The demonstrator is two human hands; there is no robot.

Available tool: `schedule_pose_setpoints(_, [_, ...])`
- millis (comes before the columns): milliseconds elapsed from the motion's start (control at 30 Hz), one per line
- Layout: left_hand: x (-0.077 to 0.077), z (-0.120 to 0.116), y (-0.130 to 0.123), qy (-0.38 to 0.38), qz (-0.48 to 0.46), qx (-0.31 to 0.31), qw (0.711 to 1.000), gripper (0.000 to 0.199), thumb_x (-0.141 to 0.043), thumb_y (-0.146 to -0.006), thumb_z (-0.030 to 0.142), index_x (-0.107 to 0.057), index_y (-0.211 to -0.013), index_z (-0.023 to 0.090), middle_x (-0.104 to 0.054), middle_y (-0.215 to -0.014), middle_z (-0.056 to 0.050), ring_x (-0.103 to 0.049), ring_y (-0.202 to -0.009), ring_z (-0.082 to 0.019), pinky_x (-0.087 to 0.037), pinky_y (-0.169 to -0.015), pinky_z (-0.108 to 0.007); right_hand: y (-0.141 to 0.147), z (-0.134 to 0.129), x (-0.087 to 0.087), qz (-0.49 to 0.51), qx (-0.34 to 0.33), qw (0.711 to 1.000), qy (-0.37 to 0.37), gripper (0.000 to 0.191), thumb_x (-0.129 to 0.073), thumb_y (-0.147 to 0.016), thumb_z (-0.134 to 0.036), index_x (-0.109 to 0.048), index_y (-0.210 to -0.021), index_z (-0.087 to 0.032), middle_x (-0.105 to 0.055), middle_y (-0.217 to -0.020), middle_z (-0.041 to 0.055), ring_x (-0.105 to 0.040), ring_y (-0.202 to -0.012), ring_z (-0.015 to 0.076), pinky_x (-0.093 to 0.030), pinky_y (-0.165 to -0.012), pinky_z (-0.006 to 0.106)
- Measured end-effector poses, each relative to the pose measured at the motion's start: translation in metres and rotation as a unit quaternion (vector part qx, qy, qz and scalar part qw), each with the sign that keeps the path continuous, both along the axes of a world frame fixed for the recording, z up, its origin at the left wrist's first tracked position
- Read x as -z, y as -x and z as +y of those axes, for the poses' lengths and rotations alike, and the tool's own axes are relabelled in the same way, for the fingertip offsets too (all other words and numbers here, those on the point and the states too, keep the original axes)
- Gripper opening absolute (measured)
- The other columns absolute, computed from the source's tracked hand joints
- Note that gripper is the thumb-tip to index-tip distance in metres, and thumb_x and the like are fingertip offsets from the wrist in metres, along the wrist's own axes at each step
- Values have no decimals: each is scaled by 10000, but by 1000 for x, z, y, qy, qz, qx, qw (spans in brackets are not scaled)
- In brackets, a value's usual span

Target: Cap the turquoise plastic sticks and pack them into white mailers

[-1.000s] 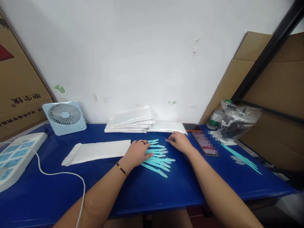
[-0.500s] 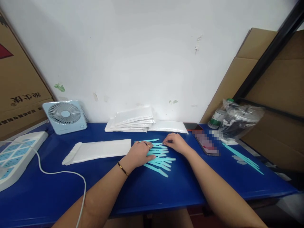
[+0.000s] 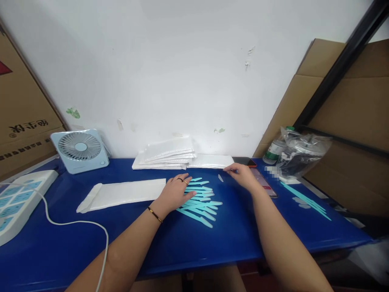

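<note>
Several turquoise eyebrow razors (image 3: 200,206) lie fanned out on the blue table, with pale covers at their right-hand ends. My left hand (image 3: 176,192) rests with spread fingers over their left ends, hiding part of the handles. Right of the fan, my right hand (image 3: 242,175) hovers near the phones with its index finger stretched left. A small gap shows between that finger and the thumb, and I see nothing held there. One small translucent razor cover (image 3: 220,178) is just left of these fingertips, apart from the razors; whether it touches the table I cannot tell.
A white padded envelope (image 3: 124,195) lies left of the razors; more envelopes (image 3: 170,151) are stacked against the wall. A fan (image 3: 80,150), power strip (image 3: 24,198) and cable stand left. At right are a phone (image 3: 264,182), bottle (image 3: 273,151), plastic bag (image 3: 304,152) and more turquoise razors (image 3: 306,199).
My right hand has moved right, away from the razor ends, and its fingers have parted. A loose translucent cover now shows beside it. My left hand has shifted slightly left and up.
</note>
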State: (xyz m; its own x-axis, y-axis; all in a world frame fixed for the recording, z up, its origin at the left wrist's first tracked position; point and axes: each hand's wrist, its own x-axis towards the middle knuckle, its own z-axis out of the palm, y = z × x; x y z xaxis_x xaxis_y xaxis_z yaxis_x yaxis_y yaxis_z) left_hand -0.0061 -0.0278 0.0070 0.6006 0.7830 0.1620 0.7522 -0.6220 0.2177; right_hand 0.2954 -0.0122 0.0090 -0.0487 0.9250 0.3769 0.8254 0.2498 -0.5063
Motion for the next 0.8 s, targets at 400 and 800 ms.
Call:
schedule_pose_setpoints(400, [10,3,-3,-16,38,-17,999,640,-310,-858,625,-482,-1292,188,-494,-1313,-116,-416,-1219,-286,-354,-971,-418,32,17,24,-38,-87,993,71,203,-510,-787,-201,-711,-803,-176,-700,-808,44,-597,-703,161,-432,-654,259])
schedule_pose_setpoints(800, [7,2,-3,-11,47,-14,999,627,-326,-863,605,-475,-1300,180,-494,-1320,-114,-418,-1217,-281,-355,-968,-420,36,19,29,27,-80,993,76,176,-609,-731,-277,-727,-827,-187,-648,-734,22,-527,-617,130,-408,-583,237])
